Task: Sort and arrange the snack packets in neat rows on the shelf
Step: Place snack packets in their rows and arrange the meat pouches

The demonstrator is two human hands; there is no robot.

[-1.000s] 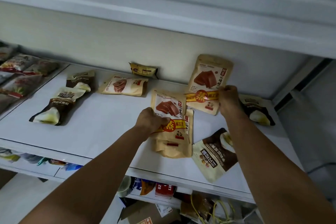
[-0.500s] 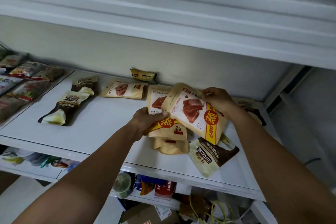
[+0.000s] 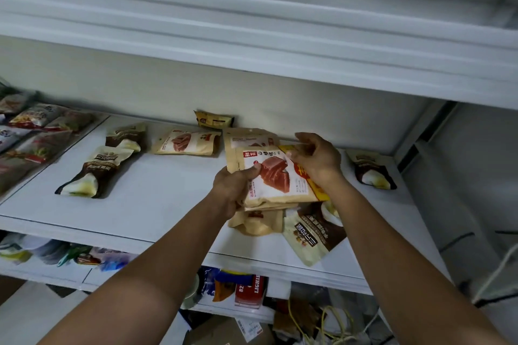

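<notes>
Our left hand (image 3: 232,187) curls its fingers (image 3: 253,171) round the left edge of a stack of tan snack packets (image 3: 273,176) held just over the shelf (image 3: 168,199), thumb pressed on top. Our right hand (image 3: 316,161) pinches the top packet's right edge, and we judge it best to square the edges before laying the stack flat. Just below the fingers a loose tan packet (image 3: 258,224) and a brown-and-cream packet (image 3: 314,235) lie near the front lip, so open room is left of the fingers, with the back wall (image 3: 308,112) close beyond them.
</notes>
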